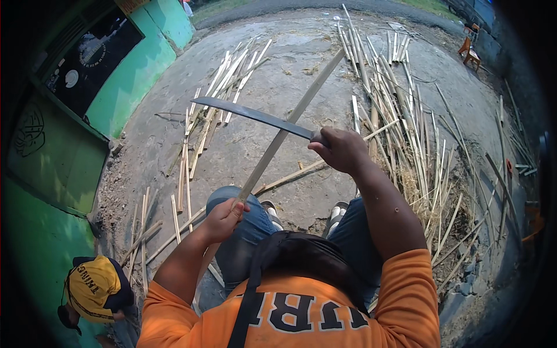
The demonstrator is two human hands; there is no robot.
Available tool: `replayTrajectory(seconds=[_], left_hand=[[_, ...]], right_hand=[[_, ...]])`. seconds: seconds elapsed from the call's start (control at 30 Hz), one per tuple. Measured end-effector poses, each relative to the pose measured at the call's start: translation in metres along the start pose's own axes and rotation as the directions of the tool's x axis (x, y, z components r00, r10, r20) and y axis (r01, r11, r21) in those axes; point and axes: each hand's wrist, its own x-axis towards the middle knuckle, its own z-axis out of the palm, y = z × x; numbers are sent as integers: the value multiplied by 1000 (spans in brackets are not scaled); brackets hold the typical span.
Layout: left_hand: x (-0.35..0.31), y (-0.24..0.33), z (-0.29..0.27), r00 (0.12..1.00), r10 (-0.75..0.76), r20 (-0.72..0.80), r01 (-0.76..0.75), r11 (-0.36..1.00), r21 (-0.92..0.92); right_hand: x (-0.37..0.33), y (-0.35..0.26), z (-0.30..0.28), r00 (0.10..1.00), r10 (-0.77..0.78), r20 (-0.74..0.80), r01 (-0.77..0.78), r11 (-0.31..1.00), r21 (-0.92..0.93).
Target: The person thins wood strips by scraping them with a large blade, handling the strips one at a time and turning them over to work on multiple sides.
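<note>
In my right hand (341, 149) is a machete (252, 114), gripped by its wooden handle, its long dark blade pointing left. The blade crosses a pale bamboo strip (313, 90) about midway along its length. My left hand (226, 219) is closed around the strip's lower part, above my left thigh. From there the strip slants up and away to the right, and its near end runs back beneath my left forearm. Whether the blade's edge touches the strip or lies just over it, I cannot tell.
Split bamboo strips (232, 75) lie in a loose pile ahead on the left. A larger heap of bamboo poles (400, 104) with shavings covers the right side. A person in a yellow shirt (96, 287) is at the lower left, beside a green wall (49, 255). An orange chair (470, 52) stands far right.
</note>
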Motion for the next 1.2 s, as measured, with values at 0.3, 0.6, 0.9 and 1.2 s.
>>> replayTrajectory(seconds=[0.3, 0.6, 0.9, 1.2], left_hand=[[-13, -5, -4, 999, -4, -48, 8, 996, 91], [-50, 9, -11, 969, 173, -176, -71, 878, 474], [-105, 25, -41, 943, 204, -264, -6, 801, 598], [-135, 56, -34, 953, 161, -255, 23, 806, 591]], right_hand=[[3, 13, -6, 992, 120, -37, -116, 989, 92], [0, 4, -10, 980, -170, -105, 170, 985, -9], [1, 4, -24, 969, 79, -234, -29, 977, 212], [2, 32, -38, 948, 174, -267, -141, 980, 137]])
